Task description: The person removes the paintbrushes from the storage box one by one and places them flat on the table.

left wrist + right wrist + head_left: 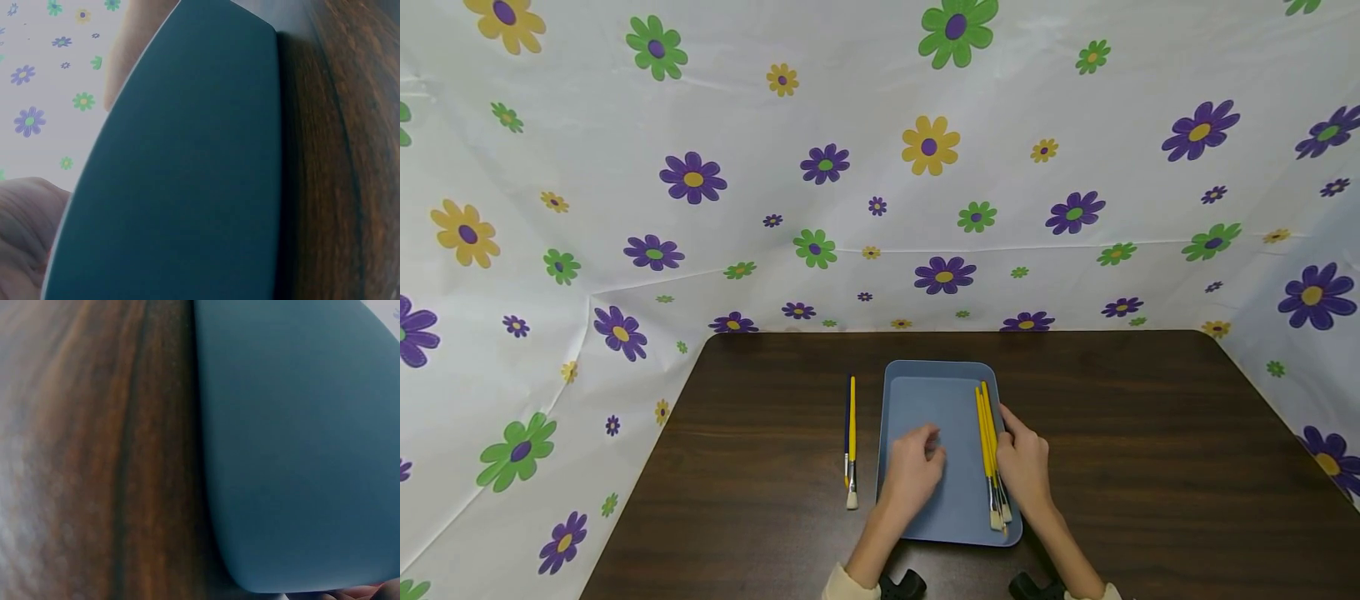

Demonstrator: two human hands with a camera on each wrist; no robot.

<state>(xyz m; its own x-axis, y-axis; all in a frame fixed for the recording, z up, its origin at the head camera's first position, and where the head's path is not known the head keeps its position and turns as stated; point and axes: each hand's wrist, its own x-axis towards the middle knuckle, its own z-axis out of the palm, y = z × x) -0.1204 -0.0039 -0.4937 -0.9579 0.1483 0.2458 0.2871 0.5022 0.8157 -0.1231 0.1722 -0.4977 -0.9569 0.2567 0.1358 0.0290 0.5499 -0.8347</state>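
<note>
A blue tray (934, 392) lies on the dark wooden table (1150, 433) in the head view. Several yellow-handled paintbrushes (988, 446) lie along its right side, bristles toward me. My left hand (925, 450) rests on the tray's floor with fingers loosely curled and nothing in it. My right hand (1011, 427) lies at the tray's right rim, its straight fingers touching the brushes. Two more brushes (850, 442), one dark blue and one yellow, lie on the table left of the tray. Both wrist views show only the tray (187, 175) (300, 437) close up beside the table.
A white cloth with flowers (880, 167) walls in the table at the back and both sides. Bare tabletop (760, 433) lies left of the loose brushes and right of the tray. Two dark objects (902, 585) sit at the table's near edge.
</note>
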